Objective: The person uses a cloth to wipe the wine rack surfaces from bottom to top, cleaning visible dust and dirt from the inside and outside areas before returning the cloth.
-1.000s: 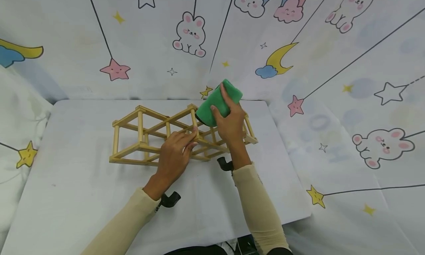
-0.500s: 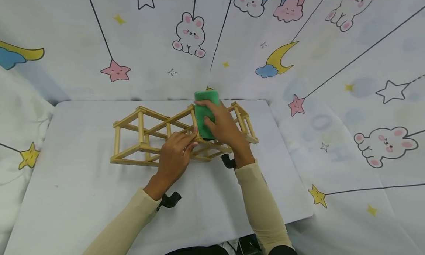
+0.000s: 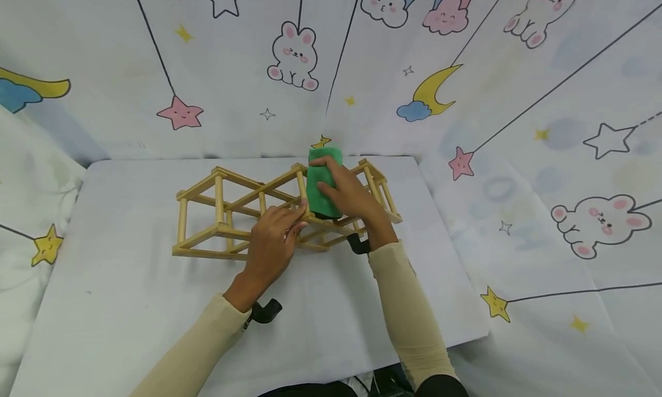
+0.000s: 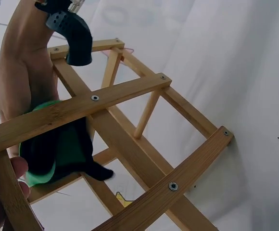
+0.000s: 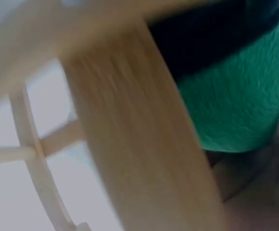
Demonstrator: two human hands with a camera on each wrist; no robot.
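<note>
A light wooden lattice rack [image 3: 219, 197] lies on the table, its slats joined by metal rivets in the left wrist view. My left hand [image 3: 274, 239] grips an upright near the rack's middle, fingers and thumb around a slat [image 4: 15, 195]. My right hand [image 3: 349, 195] holds a fuzzy green cleaning pad [image 3: 318, 203] with a dark underside, against the rack's middle section. In the left wrist view the pad [image 4: 67, 151] shows behind the slats, a dark flap hanging from it. The right wrist view has the pad [image 5: 235, 103] beside a broad slat; my fingers there are mostly hidden.
The white table [image 3: 103, 305] extends around the rack, its far edge close behind. A white cloth backdrop [image 3: 233, 69] with printed stars and rabbits hangs behind and to the right. Black wrist mounts [image 3: 266, 312] stick out below my hands.
My right hand has brought the green pad down and left from above the rack to its middle section, turning it upright, then shifted slightly right. My left hand stays in place.
</note>
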